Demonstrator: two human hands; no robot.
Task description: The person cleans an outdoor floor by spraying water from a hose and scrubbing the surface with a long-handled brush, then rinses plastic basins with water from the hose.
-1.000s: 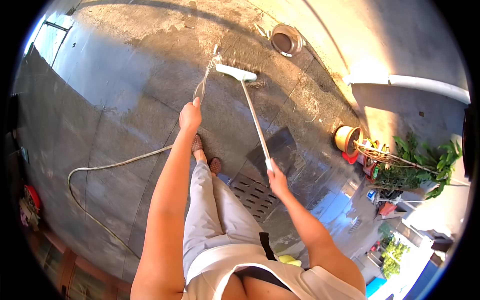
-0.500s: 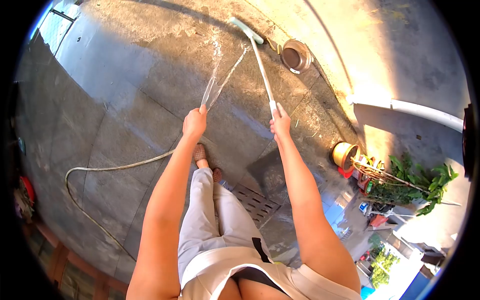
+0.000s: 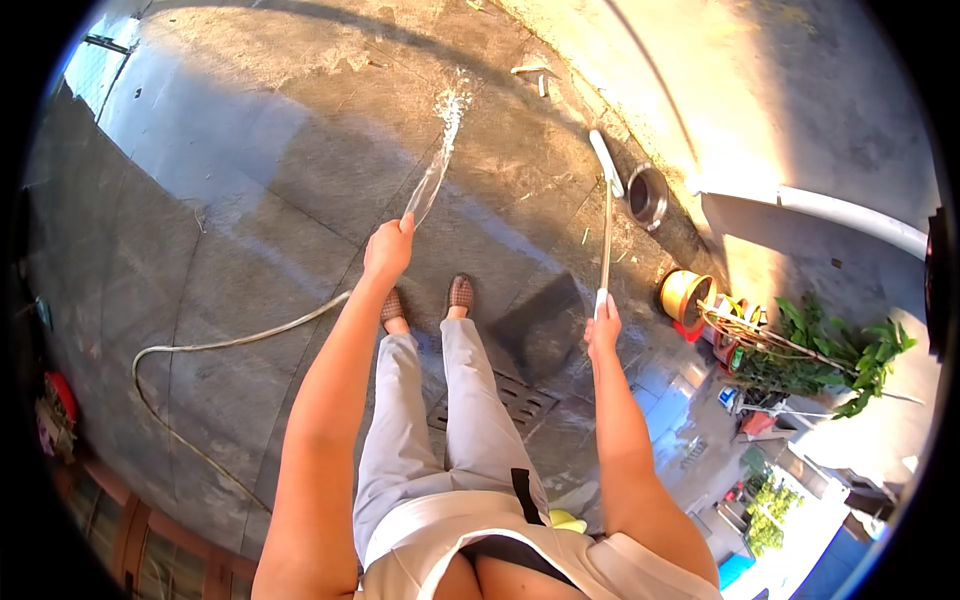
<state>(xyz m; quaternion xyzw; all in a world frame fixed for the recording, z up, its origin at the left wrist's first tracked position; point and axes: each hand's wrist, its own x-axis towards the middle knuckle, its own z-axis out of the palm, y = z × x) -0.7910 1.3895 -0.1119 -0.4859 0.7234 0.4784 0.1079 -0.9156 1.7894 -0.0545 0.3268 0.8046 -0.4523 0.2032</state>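
My left hand (image 3: 389,247) is closed round the end of a clear hose (image 3: 250,333), which trails back to the left over the ground. Water (image 3: 440,160) shoots from it and splashes on the wet concrete ahead. In my right hand (image 3: 603,328) is the pole of a long-handled squeegee or broom (image 3: 606,235), fingers wrapped round its white grip. The pale head (image 3: 605,163) rests at the ground near the wall, right beside a round metal pot (image 3: 647,196).
A yellow plant pot (image 3: 687,298) and leafy plants (image 3: 868,370) stand on the right. A white pipe (image 3: 850,228) runs along the wall. Near my feet lies a slotted drain cover (image 3: 515,400). Small debris (image 3: 531,69) lies near the wall's base.
My right hand has drawn the pole back and to the right, bringing its head down next to the metal pot, which has shifted too. My right foot has stepped out; the water now falls as one stream.
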